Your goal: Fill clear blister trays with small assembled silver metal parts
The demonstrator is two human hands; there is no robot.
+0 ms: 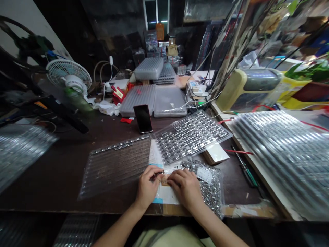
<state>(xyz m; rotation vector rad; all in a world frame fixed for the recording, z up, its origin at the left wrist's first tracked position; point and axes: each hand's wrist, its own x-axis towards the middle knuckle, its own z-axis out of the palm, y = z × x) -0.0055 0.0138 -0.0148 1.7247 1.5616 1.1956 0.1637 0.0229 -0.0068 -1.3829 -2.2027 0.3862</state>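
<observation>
Head view: close two-handed work on small parts appears in hand, with the left hand's (146,187) fingers pinched around a small dark part (159,173) beside a tan block (166,183) on the tabletop (110,128). The right hand's (189,188) fingers bend against the block, though I cannot tell whether they grip anything; the next move calls for a light pinch and steady alignment, with the bag of metal pieces (214,197) just beside.

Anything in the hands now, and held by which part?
The left hand seems to pinch a small dark piece; the fingers hide where. The right hand is at a small tan block; any grip cannot be told.
</observation>
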